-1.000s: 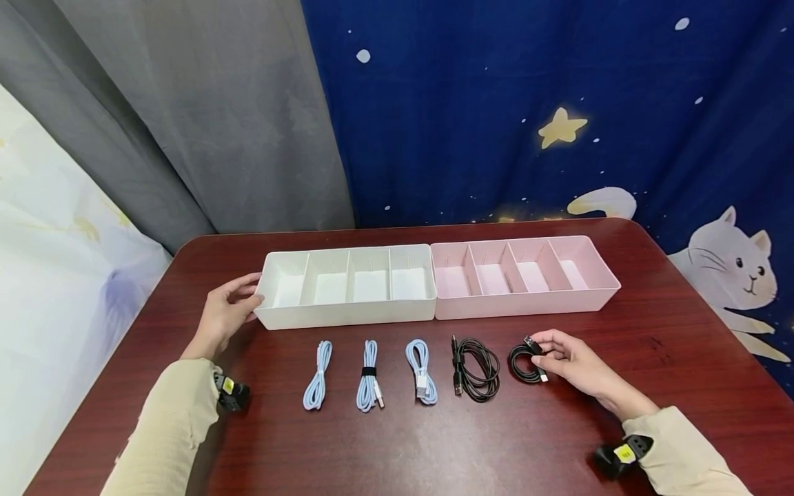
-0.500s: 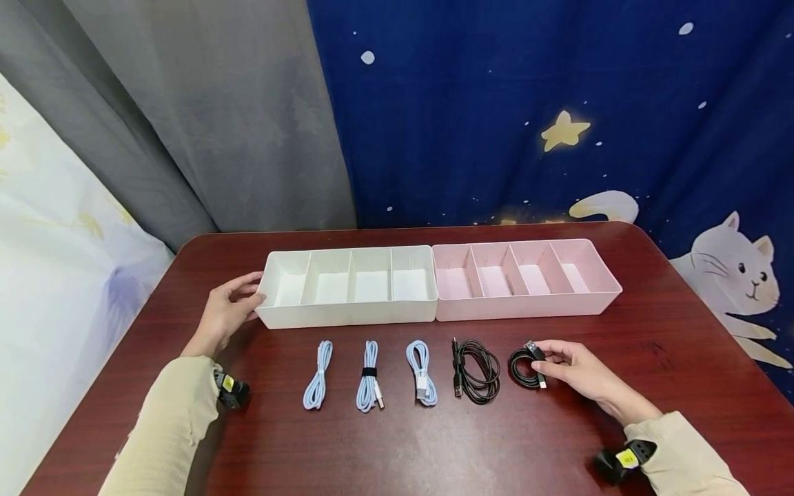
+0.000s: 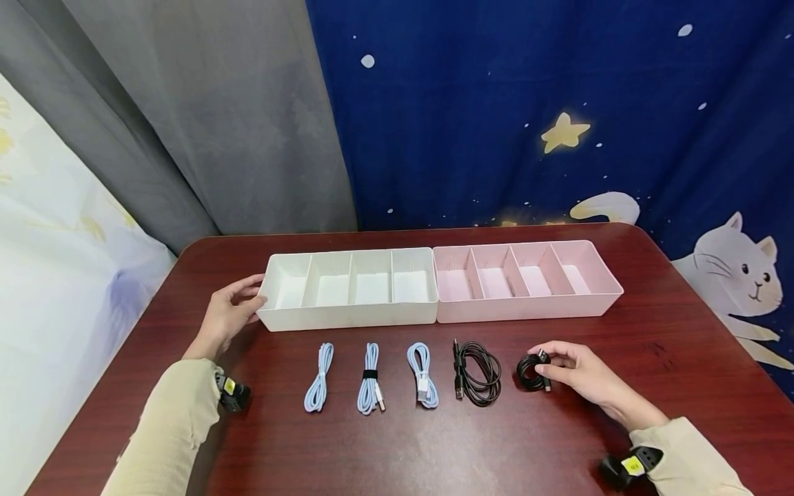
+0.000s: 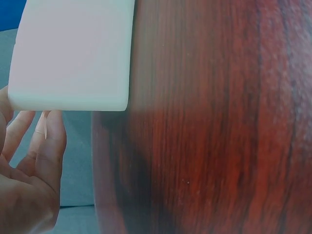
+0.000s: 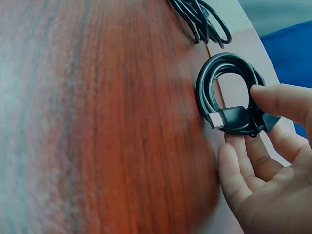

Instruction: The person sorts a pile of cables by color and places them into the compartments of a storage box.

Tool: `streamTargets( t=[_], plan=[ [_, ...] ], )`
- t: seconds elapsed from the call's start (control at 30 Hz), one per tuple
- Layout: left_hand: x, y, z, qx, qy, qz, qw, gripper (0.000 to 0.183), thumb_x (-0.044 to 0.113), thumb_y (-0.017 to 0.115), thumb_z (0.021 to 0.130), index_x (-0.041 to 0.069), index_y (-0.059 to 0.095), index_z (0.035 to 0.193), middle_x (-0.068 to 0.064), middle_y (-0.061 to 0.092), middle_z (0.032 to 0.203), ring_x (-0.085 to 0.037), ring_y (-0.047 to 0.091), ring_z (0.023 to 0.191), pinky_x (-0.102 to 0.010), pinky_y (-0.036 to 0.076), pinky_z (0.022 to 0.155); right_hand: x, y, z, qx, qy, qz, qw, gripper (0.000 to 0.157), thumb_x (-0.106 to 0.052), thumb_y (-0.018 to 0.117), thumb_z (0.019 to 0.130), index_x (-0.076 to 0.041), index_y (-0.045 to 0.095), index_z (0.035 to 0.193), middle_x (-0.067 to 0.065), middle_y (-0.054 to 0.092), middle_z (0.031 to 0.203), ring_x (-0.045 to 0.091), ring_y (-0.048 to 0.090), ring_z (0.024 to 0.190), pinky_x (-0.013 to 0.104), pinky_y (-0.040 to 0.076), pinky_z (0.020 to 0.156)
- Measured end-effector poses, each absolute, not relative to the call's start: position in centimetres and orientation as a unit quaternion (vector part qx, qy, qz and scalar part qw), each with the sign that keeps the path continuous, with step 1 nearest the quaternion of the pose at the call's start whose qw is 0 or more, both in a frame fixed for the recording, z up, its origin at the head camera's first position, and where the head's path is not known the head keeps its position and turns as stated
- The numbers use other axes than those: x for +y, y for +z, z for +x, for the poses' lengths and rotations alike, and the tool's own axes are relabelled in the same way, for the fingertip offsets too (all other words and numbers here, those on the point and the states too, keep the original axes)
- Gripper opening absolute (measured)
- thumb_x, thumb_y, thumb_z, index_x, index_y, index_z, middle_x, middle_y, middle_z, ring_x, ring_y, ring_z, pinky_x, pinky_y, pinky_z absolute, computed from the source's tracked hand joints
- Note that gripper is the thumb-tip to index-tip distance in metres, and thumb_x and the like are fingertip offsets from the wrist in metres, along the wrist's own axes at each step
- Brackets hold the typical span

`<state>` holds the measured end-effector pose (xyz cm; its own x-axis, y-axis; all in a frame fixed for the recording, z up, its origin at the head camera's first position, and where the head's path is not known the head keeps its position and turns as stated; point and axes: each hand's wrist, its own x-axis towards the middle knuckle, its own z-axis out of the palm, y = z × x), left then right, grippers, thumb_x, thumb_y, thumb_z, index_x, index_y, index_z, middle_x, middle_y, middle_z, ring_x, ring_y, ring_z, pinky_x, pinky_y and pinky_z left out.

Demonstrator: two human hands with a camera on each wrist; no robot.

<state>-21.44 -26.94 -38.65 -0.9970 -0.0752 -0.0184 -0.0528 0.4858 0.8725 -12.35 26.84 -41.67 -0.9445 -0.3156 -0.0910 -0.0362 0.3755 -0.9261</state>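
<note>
In the head view, my left hand (image 3: 226,318) touches the left end of a white divided storage tray (image 3: 347,316). The left wrist view shows its fingers (image 4: 53,146) against the end of that tray. My right hand (image 3: 579,372) pinches a small coiled black USB cable (image 3: 522,375) at its right side, near the plugs. From the right wrist, the coil (image 5: 201,87) stands tilted between thumb and fingers, a metal connector (image 5: 216,120) facing the camera. To the left of it lies a larger black cable coil (image 3: 494,386).
Three light-blue bundled cables (image 3: 316,389) lie in a row left of the black ones. A pink divided tray (image 3: 527,308) stands end to end with the white one, behind the cables. Curtains (image 3: 459,124) hang beyond the dark red wooden table (image 3: 397,455).
My right hand has shifted slightly right, bringing the small black cable away from the larger coil and turning it more on edge. My left hand stays at the white tray.
</note>
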Motion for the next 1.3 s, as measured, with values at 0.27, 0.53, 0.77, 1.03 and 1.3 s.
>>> streamTargets(
  t=[0.27,0.53,0.77,1.03,1.3],
  plan=[
    [-27.0,-38.5,-21.3,-0.860,-0.509,0.034,0.010,0.051,0.019,0.057,0.086,0.007,0.041,0.133,-0.015,0.046,0.114,0.001,0.052,0.077,-0.020,0.049,0.063,26.7,-41.8,-12.4,0.802,-0.570,-0.116,0.133,0.031,-0.010,0.060,0.083,0.008,0.053,0.108,0.009,0.061,0.087,0.010,0.056,0.065,0.026,0.045,0.055],
    [-27.0,-38.5,-21.3,-0.861,-0.508,0.033,0.010,0.051,0.019,0.058,0.086,0.007,0.040,0.133,-0.018,0.045,0.116,0.001,0.051,0.077,-0.020,0.049,0.062,26.6,-41.7,-12.4,0.790,-0.585,-0.111,0.143,0.032,-0.009,0.060,0.083,0.010,0.052,0.107,0.007,0.061,0.092,0.009,0.058,0.072,0.027,0.049,0.062],
    [-27.0,-38.5,-21.2,-0.861,-0.506,0.040,0.010,0.051,0.020,0.057,0.087,0.008,0.040,0.133,-0.018,0.045,0.117,0.001,0.051,0.077,-0.020,0.049,0.062,26.6,-41.6,-12.5,0.776,-0.603,-0.110,0.145,0.033,-0.007,0.059,0.084,0.014,0.049,0.107,0.007,0.061,0.093,0.010,0.059,0.079,0.027,0.050,0.067],
    [-26.8,-38.4,-21.3,-0.860,-0.509,0.046,0.008,0.051,0.020,0.058,0.086,0.009,0.040,0.133,-0.015,0.045,0.115,0.000,0.051,0.079,-0.020,0.049,0.064,26.5,-41.0,-12.6,0.746,-0.634,-0.129,0.157,0.029,-0.002,0.056,0.085,0.017,0.046,0.105,0.007,0.063,0.092,0.012,0.061,0.080,0.031,0.051,0.068],
    [-26.9,-38.4,-21.2,-0.861,-0.507,0.046,0.009,0.052,0.021,0.058,0.086,0.008,0.041,0.133,-0.014,0.045,0.114,0.001,0.051,0.079,-0.020,0.049,0.064,26.5,-40.1,-13.2,0.762,-0.620,-0.111,0.147,0.026,-0.004,0.058,0.084,0.012,0.050,0.103,0.011,0.061,0.089,0.011,0.060,0.077,0.033,0.051,0.066]
  ],
)
